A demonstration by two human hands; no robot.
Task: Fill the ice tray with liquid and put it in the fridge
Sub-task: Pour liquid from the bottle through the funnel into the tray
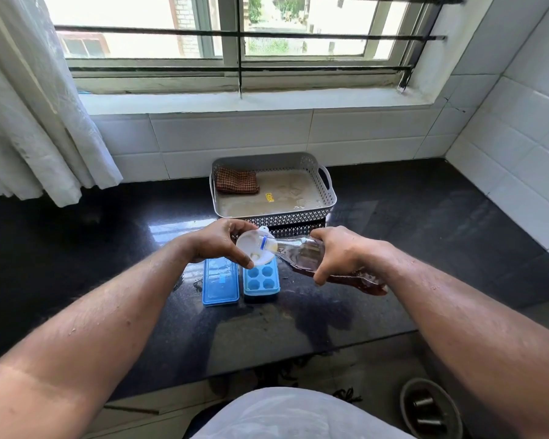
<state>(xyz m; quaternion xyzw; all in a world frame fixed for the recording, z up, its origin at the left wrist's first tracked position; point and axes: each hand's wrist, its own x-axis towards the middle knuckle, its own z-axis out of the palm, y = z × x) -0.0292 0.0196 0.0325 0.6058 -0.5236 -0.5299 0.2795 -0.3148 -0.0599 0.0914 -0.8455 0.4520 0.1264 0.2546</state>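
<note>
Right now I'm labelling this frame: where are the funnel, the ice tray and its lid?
funnel (249, 245): head view, on the inner bowl wall.
ice tray (261, 279): head view, on the ribs between near cells.
lid (220, 285): head view, on its flat top, left of the tray.

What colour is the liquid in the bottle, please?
The liquid in the tilted bottle is reddish-brown; the head view shows it best.
</note>
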